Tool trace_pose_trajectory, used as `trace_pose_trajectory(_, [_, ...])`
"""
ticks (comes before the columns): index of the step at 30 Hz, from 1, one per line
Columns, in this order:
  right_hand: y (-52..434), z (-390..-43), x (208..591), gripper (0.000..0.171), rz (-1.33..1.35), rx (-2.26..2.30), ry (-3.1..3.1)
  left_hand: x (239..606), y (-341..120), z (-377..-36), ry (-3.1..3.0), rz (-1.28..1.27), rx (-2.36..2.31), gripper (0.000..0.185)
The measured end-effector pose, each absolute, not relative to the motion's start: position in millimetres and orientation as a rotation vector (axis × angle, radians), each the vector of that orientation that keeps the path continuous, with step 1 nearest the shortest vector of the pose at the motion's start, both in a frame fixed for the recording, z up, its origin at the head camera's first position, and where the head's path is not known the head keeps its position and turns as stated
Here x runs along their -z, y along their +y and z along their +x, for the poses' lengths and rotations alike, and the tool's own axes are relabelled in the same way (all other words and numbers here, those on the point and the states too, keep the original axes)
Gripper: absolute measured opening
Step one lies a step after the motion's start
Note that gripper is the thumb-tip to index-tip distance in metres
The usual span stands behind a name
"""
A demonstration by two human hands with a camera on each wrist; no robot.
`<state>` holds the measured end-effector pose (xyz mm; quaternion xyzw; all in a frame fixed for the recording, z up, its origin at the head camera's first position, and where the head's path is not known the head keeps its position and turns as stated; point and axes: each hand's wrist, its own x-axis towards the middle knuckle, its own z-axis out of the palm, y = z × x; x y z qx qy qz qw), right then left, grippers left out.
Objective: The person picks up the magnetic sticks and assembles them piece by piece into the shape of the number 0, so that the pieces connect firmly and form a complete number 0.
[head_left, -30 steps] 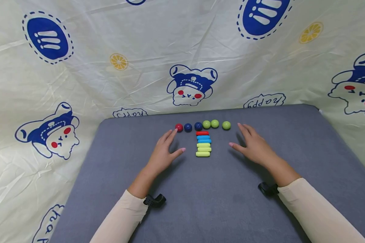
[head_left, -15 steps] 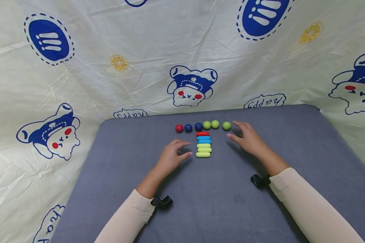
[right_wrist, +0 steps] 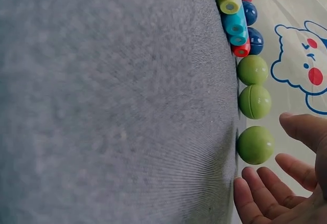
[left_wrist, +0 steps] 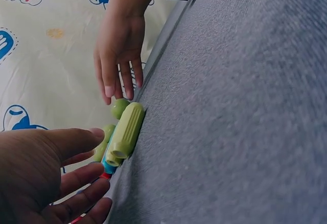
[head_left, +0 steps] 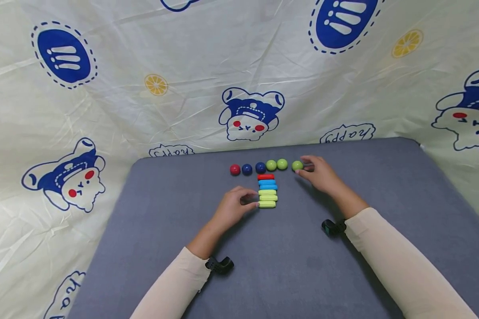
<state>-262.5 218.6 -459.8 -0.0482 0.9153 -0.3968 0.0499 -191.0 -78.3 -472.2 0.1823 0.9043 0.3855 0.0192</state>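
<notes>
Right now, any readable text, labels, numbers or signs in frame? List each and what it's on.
"happy", printed upside down on the backdrop cloth, in a cloud outline at right.
A second cloud outline at left seems to hold the same word, but it is cut off by the table edge and not fully readable.
Balls, sticks and grey table: no text.
</notes>
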Motion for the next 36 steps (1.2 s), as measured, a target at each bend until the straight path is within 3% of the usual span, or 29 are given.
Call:
trace_pose_trajectory(17, [215, -278, 467, 0.05, -0.147, 1.127, 2.8, 478, -74, -187, 2.777, 0.614, -1.209, 0.022])
trace_pose_trajectory(36, [214, -275, 471, 0.041, -0.138, 1.103, 2.788, 483, -69, -186, 2.883, 0.641, -1.04, 0.025])
